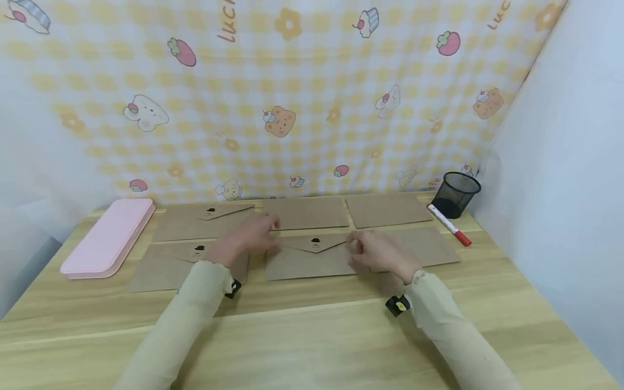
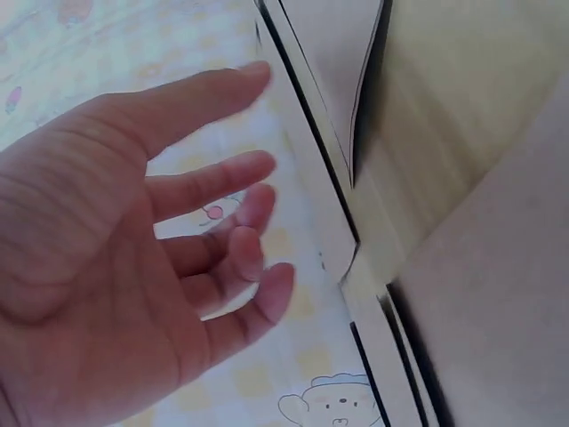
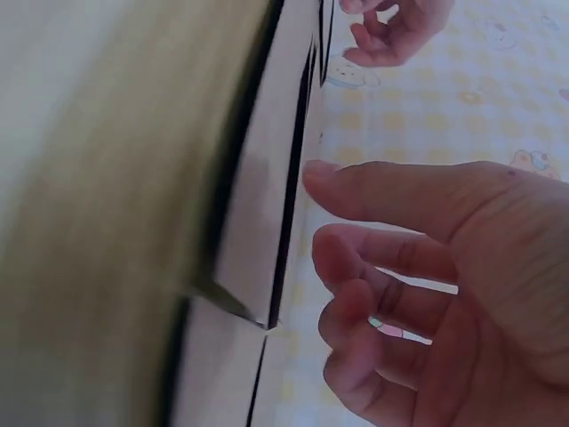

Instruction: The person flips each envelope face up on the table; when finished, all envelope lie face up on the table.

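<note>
Left hand: my left hand [image 1: 246,236] hovers over the left edge of the middle envelope [image 1: 312,255], fingers [image 2: 213,182] spread and loose, holding nothing; the left wrist view shows clear air between them and the paper.
Right hand: my right hand [image 1: 377,252] hangs just above the envelope's right edge, fingers [image 3: 373,258] lightly curled and empty.
Middle envelope: flat on the counter [image 1: 312,336] in the near row, flap side up and pointed flap closed, so both hands flank it from its short ends.
Other envelopes: five more [image 1: 387,209] lie flat in two rows, barely overlapping, each easy to reach singly.
Pink case: the case [image 1: 108,236] lies at the far left, clear of the rows.
Marker and cup: a red-capped marker [image 1: 449,224] lies beside the mesh cup [image 1: 455,194] at the back right.
</note>
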The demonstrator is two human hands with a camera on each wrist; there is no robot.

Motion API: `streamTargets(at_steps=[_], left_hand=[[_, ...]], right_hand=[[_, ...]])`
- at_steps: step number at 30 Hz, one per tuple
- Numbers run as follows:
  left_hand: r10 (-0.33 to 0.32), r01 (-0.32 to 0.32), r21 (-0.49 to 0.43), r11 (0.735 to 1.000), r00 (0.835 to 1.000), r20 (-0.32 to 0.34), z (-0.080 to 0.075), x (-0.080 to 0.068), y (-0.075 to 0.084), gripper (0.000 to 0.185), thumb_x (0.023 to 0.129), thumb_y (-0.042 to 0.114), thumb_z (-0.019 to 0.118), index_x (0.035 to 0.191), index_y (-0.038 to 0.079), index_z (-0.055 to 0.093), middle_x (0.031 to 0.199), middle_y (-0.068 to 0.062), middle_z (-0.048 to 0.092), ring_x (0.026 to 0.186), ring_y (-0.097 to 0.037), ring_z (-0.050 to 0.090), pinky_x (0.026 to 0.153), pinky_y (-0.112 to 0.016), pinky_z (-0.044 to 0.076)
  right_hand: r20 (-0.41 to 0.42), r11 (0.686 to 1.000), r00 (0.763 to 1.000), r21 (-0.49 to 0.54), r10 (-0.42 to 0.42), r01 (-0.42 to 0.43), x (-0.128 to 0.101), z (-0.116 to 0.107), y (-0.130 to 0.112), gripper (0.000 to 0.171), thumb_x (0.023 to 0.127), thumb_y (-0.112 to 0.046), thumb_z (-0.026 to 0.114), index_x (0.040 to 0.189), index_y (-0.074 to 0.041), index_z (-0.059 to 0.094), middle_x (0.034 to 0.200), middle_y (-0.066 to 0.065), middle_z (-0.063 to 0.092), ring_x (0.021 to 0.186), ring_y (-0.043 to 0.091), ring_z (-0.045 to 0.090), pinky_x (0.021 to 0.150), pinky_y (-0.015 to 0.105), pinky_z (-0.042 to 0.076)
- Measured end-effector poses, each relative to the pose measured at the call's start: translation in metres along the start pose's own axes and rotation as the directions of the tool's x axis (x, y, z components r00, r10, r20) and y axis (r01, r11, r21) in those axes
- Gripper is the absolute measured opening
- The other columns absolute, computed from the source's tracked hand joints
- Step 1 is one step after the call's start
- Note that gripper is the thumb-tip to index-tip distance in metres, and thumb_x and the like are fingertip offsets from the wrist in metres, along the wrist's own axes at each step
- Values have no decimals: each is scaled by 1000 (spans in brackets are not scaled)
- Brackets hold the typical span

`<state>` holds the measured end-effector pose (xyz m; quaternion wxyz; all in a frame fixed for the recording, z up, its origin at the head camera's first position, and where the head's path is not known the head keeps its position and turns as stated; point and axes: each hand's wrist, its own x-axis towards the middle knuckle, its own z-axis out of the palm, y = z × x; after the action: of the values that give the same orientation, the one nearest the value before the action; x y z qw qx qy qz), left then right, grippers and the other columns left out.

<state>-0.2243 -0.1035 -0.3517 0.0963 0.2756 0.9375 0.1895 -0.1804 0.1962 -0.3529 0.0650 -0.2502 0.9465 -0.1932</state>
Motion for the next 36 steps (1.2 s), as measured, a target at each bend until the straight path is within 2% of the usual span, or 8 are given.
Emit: streamTargets(at_steps=[3,6,12,16,20,24,30,36], left_hand=[[-5,6,19,1000,1000,-18,-6,11,-2,51,79,22,74,119,-3,53,113,-21,51,102,-33,48,87,-44,42],[-6,6,32,999,1000,-18,-14,23,-6,61,79,26,74,126,-4,49,128,-27,42,118,-40,38,97,-50,34],[-67,65,20,998,994,86,-19,47,-17,71,82,26,70,136,-6,38,140,-28,30,128,-41,30,104,-49,25],[-98,105,-34,994,982,161,-14,61,-19,74,84,28,68,140,-5,33,142,-24,32,130,-38,29,106,-46,23],[-121,137,-55,989,967,226,-9,71,-21,81,81,33,72,141,-4,32,143,-20,33,131,-34,29,107,-43,23],[-130,139,-25,990,967,220,-7,76,-24,88,76,34,76,142,-2,31,146,-19,29,133,-34,25,108,-43,19],[-150,152,6,988,965,214,-7,78,-28,96,74,37,77,145,0,25,150,-19,17,136,-35,18,108,-45,17],[-137,136,21,991,959,246,-10,85,-25,98,73,35,78,145,-2,24,148,-22,20,135,-37,17,108,-46,17]], right_hand=[[-5,999,999,24,-32,32,15,-6,3,30,81,-3,67,108,6,61,80,7,62,68,16,56,64,30,48],[-3,998,999,35,-51,51,35,-12,8,31,81,-2,67,109,9,59,97,18,63,88,29,59,79,38,49],[59,1000,998,5,0,0,74,-13,16,37,86,-9,64,118,8,57,119,22,57,113,36,50,94,46,40],[72,999,997,14,29,-30,95,-5,22,41,88,-16,64,121,7,55,121,20,56,113,33,51,95,43,40],[94,1000,996,2,9,-10,111,3,23,42,87,-23,66,118,4,58,112,14,60,102,25,56,89,39,43],[116,1000,993,-25,-10,13,121,6,24,40,84,-24,70,112,2,60,100,10,61,92,22,55,83,36,45],[166,1000,986,-24,6,-2,130,4,31,64,76,-32,76,127,0,52,123,13,55,114,27,49,97,40,37],[241,998,970,33,39,-48,138,6,34,88,73,-36,78,141,0,35,145,16,33,132,31,29,107,43,23]])
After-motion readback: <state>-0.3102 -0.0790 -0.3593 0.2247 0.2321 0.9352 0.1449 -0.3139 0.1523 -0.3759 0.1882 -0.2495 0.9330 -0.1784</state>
